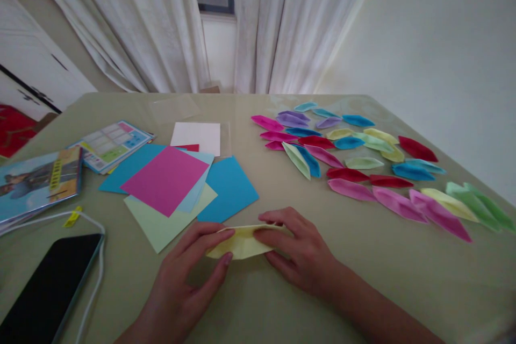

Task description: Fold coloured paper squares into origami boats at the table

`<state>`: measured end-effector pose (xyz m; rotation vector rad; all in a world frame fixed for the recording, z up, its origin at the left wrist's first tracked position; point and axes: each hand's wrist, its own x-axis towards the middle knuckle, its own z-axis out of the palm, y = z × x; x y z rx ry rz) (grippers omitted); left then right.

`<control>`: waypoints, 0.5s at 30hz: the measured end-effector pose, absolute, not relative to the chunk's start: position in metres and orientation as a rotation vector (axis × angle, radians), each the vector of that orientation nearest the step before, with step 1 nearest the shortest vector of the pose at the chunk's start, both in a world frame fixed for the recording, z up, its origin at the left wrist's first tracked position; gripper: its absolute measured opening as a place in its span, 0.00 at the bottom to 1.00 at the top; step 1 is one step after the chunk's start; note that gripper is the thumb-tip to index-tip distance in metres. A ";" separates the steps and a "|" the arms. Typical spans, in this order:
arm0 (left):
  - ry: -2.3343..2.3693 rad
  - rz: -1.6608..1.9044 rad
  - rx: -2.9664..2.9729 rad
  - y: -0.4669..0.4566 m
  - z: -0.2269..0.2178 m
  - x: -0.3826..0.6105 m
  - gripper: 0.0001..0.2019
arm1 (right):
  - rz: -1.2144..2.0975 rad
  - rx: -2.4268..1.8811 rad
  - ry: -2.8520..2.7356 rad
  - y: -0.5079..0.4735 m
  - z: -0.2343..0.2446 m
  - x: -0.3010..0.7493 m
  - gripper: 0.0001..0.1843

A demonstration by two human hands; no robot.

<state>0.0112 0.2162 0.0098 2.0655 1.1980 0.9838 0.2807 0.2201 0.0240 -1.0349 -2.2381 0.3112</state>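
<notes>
Between my two hands is a pale yellow folded paper boat (243, 243), held low over the near middle of the table. My left hand (189, 274) pinches its left end, fingers on the far edge and thumb on the near side. At the right end, my right hand (300, 250) grips the paper, with the index finger reaching inside the fold and the thumb beneath. Just beyond my left hand lie loose paper squares: a magenta sheet (166, 180) on top, a light green sheet (161, 226) under it and a blue sheet (231, 188) beside them.
Several folded paper boats (349, 174) in many colours spread over the table's right side. To the left are a black phone (50, 285), a white cable (100, 263), a booklet (44, 180) and a printed card (115, 145). White paper (197, 137) lies farther back.
</notes>
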 end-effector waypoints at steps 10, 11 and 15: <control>1.154 0.973 2.185 0.204 0.006 0.025 0.19 | -0.144 -1.077 -2.320 0.198 0.025 0.258 0.13; 1.137 0.975 2.196 0.203 0.006 0.026 0.19 | -0.116 -1.068 -2.318 0.197 0.024 0.257 0.13; 1.104 0.982 2.217 0.202 0.007 0.027 0.20 | -0.021 -1.046 -2.287 0.195 0.020 0.254 0.13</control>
